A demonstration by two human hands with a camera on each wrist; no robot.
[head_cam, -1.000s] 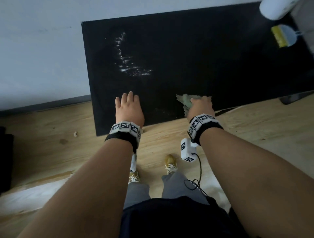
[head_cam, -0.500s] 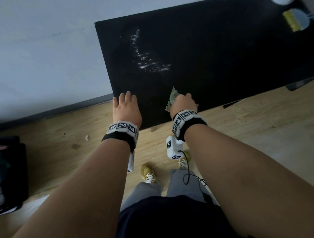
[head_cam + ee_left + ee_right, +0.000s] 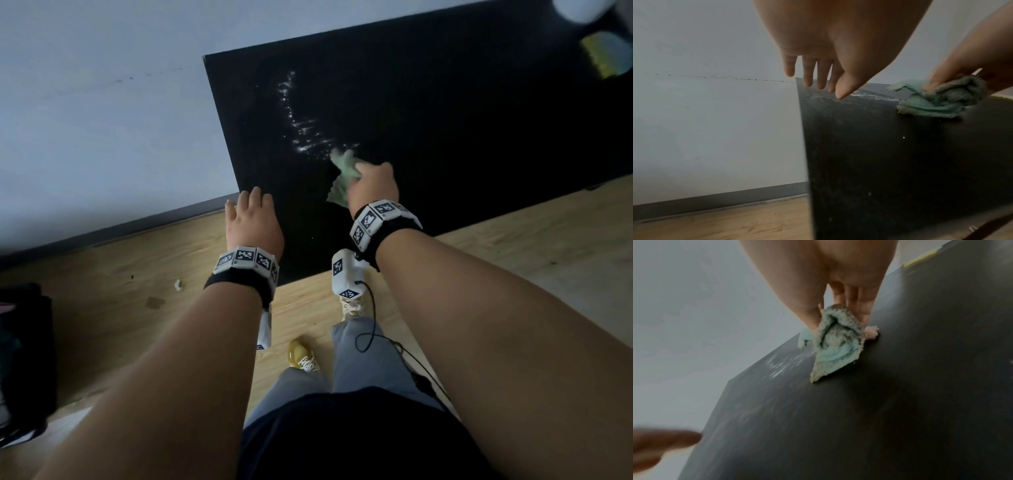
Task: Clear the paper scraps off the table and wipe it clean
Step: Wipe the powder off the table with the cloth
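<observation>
**Cloth at the edge of the wet streak**

Risk first: your right hand (image 3: pixel 371 186) has the green cloth (image 3: pixel 342 174) bunched, so only a small patch likely meets the black table (image 3: pixel 479 137). Drag it through the glistening white streak (image 3: pixel 301 126) like that and you may smear the residue wider instead of lifting it. A fast sweep toward the near-left corner could also flick specks onto the floor, where one pale scrap (image 3: pixel 177 284) already lies. A few white specks (image 3: pixel 903 137) sit on the near part of the table, easy to miss on the dark surface.

Your right hand reaches forward over the table, fingers curled and pinching the cloth, pressing it down just beside the streak's near end. Your left hand (image 3: pixel 253 222) hovers at the table's near-left corner, fingers straight and slightly spread, holding nothing; whether it touches the surface can't be told.
</observation>
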